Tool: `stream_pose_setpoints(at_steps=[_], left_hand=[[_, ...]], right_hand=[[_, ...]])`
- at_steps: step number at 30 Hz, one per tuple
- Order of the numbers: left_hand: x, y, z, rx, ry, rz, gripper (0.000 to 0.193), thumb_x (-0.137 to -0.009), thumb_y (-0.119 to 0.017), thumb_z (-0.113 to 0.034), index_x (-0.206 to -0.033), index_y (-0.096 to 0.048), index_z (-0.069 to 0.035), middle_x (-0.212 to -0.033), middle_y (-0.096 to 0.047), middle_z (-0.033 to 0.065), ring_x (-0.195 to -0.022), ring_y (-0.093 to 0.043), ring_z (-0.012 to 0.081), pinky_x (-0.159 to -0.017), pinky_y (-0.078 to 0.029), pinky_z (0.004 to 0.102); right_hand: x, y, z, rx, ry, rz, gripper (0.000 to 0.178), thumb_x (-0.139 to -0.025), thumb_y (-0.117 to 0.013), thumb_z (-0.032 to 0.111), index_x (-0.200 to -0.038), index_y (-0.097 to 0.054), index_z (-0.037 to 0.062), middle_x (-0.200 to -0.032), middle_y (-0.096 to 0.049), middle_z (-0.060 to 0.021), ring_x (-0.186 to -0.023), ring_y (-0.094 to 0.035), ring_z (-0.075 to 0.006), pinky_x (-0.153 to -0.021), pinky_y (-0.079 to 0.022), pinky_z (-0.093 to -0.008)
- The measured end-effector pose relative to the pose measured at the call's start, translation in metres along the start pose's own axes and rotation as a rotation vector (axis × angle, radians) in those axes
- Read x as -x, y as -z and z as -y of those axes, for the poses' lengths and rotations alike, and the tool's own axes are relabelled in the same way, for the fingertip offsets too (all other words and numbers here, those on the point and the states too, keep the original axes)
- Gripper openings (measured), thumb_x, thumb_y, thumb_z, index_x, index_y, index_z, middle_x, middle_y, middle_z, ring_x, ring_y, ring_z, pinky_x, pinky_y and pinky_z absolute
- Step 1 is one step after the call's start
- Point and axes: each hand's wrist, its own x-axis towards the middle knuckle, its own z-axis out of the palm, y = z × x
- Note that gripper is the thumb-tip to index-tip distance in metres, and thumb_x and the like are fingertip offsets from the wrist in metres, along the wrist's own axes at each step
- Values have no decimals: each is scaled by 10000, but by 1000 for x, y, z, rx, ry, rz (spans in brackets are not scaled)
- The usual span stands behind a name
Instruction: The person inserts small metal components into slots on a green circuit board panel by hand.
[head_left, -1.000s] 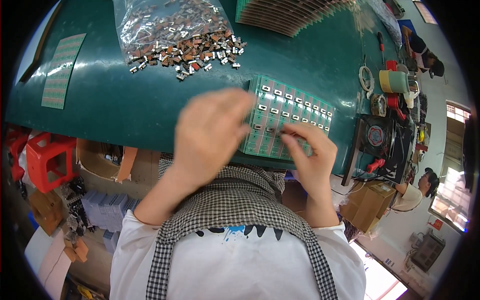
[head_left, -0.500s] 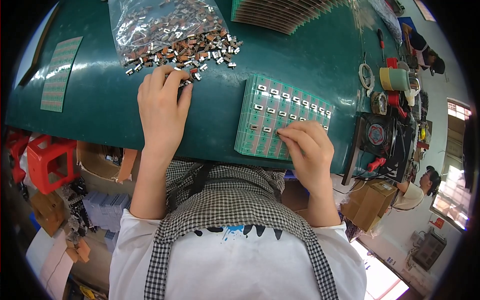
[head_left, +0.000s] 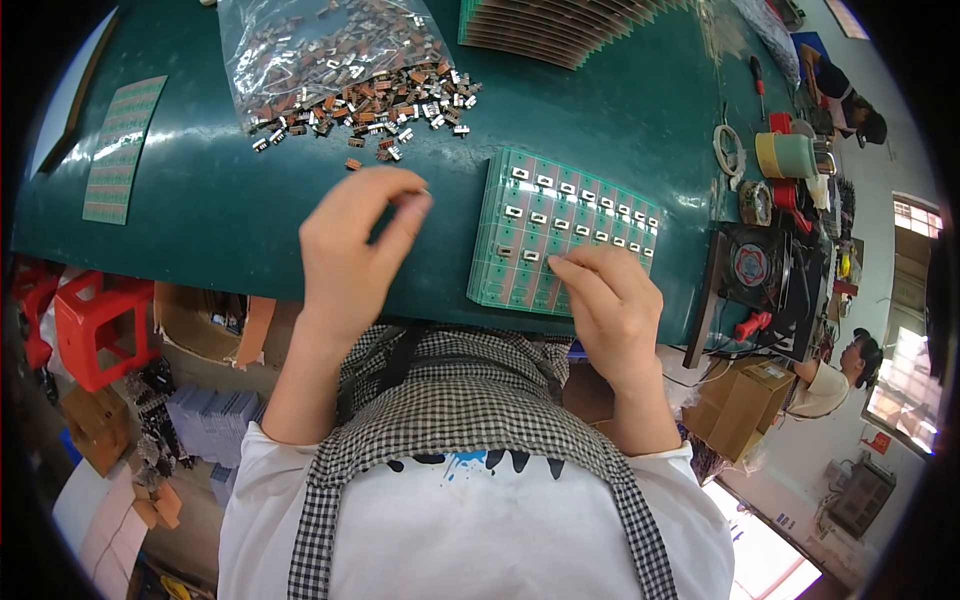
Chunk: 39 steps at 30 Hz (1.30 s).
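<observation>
My left hand (head_left: 350,245) is over the green tabletop, between the pile of small slide switches (head_left: 400,105) and the stack of green circuit boards (head_left: 525,275). Its thumb and forefinger are pinched; what they hold, if anything, is too small to make out. My right hand (head_left: 615,305) has its thumb and forefinger pressed together at the top board, next to a seated switch (head_left: 531,256); its fingertips hide what is between them. Rows of metal-topped switches sit on the far part of this board.
A clear plastic bag (head_left: 320,60) spills the switches. More boards (head_left: 560,35) stand fanned at the far edge, and a flat board sheet (head_left: 125,150) lies at left. A small fan (head_left: 750,265), a tape roll (head_left: 756,205) and a screwdriver (head_left: 758,80) are at right. Two other people are beyond.
My left hand has left the edge of the switch pile and come right, nearer the boards, with its fingers pinched. My right hand has shifted only slightly at the same spot on the board.
</observation>
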Motion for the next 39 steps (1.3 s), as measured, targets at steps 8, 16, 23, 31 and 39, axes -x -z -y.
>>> stream_pose_setpoints(at_steps=[8, 16, 23, 31, 39], left_hand=[[19, -17, -19, 312, -59, 214, 248, -758, -671, 37, -1000, -637, -5, -955, -662, 125, -843, -656, 248, -732, -519, 308], [17, -29, -16, 159, -226, 235, 316, -750, -666, 21, -1058, -639, -42, -968, -666, 91, -897, -635, 271, -798, -485, 354], [16, -30, -15, 107, -254, 206, 287, -774, -654, -10, -1057, -627, -47, -975, -665, 85, -871, -624, 273, -812, -478, 364], [18, -34, -12, 133, -220, 177, 299, -786, -655, -40, -1082, -623, -68, -985, -668, 72, -865, -615, 275, -800, -479, 369], [21, -37, -10, 138, -217, 162, 287, -807, -639, -59, -1094, -624, -61, -995, -664, 83, -894, -604, 282, -813, -469, 380]], right_hand=[[-4, 4, -1, -67, -40, 51, 211, -679, -647, -38, -877, -664, 31, -871, -637, -74, -771, -635, -245, -624, -514, -329], [-1, 0, -3, -139, -130, 21, 173, -702, -663, -21, -864, -660, 38, -857, -650, -66, -767, -641, -243, -635, -516, -328], [-6, 4, -8, -159, -122, 67, 151, -713, -665, -13, -856, -659, 37, -842, -652, -75, -752, -640, -256, -634, -512, -332], [-19, 13, -9, -259, -240, 198, 106, -744, -648, 7, -850, -662, 13, -815, -649, -97, -748, -641, -268, -655, -504, -339], [-11, 7, -6, -210, -176, 128, 113, -741, -653, 8, -852, -661, 23, -815, -640, -92, -765, -637, -267, -654, -505, -344]])
